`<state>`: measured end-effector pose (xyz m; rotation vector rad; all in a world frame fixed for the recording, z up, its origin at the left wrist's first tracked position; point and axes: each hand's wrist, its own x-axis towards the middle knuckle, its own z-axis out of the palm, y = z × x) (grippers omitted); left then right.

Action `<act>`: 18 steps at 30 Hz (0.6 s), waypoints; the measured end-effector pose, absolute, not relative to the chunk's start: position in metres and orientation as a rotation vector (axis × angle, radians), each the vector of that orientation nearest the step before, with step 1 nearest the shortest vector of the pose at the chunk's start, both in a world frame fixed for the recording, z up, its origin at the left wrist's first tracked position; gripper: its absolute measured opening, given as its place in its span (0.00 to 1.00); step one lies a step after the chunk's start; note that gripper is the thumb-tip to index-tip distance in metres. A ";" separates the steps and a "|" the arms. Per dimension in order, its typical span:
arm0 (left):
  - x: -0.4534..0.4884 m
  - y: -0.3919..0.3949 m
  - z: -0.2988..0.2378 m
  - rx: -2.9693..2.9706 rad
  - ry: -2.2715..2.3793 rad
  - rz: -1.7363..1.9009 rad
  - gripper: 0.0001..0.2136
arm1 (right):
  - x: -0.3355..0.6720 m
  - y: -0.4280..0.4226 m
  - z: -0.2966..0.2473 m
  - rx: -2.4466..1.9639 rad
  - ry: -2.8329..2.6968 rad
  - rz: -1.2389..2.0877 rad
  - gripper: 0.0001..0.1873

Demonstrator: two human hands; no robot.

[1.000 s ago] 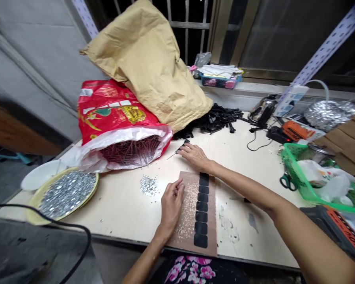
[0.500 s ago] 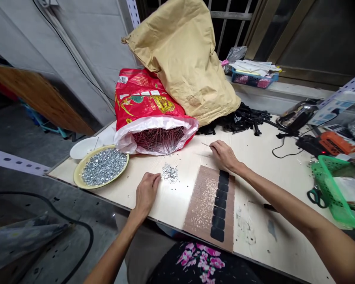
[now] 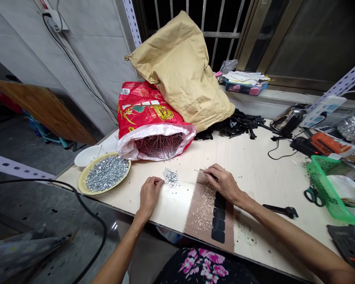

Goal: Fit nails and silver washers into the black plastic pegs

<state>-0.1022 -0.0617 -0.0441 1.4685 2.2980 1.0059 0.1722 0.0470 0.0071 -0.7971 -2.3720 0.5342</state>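
Note:
My left hand (image 3: 150,194) rests on the table with thumb and forefinger pinched together, right beside a small pile of shiny metal washers or nuts (image 3: 170,178). Whatever sits between those fingertips is too small to make out. Over the upper end of a brown board (image 3: 192,215), my right hand (image 3: 223,182) is closed on a thin metal rod (image 3: 198,171), its free end pointing left. Black rounded pads (image 3: 218,224) run in a column down the board, next to pale specks. My right hand hides the top pads.
A yellow bowl (image 3: 83,179) of similar metal pieces stands left, by a white bowl (image 3: 84,156). Behind lie a red sack (image 3: 150,106) of thin rods, a brown paper bag (image 3: 183,71) and black parts (image 3: 239,124). Rightward are a black tool (image 3: 279,210), scissors (image 3: 313,196) and a green basket (image 3: 328,201).
My right hand has come nearer with the thin rod, from beyond the board to over its upper end. My left hand stays by the small pile. The camera view has shifted.

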 end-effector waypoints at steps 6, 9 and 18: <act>-0.090 -0.064 -0.037 0.948 2.089 1.291 0.17 | 0.134 0.021 0.010 -0.660 -2.448 0.579 0.15; -0.086 -0.062 -0.033 0.728 1.916 1.398 0.20 | 0.118 0.016 0.006 -0.657 -2.475 0.597 0.15; -0.069 -0.062 -0.021 0.399 1.503 1.641 0.22 | 0.095 0.006 0.004 -0.690 -2.597 0.567 0.13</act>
